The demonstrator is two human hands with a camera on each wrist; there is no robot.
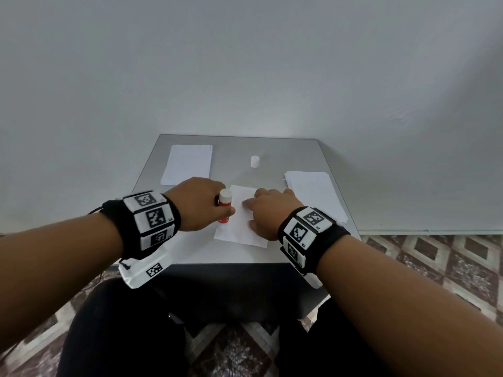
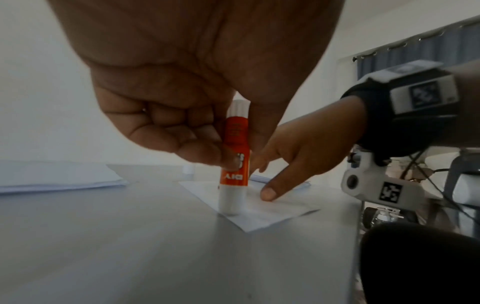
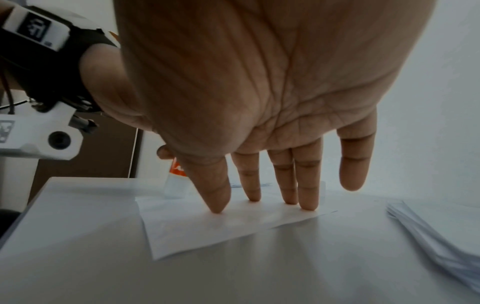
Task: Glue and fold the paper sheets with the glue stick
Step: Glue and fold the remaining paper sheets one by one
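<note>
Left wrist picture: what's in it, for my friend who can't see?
A left hand grips an orange-and-white glue stick upright, tip down on a white paper sheet on a grey table. Beside it, a right hand presses the sheet flat.

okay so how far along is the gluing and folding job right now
Already done: the cap is off and stands apart on the table.

In hand: the left hand holds the glue stick tip-down on the middle sheet, which the right hand pins flat with its fingertips.

Left: this sheet is not folded yet. Stacks wait at far left and at right; which is finished, I cannot tell.
</note>
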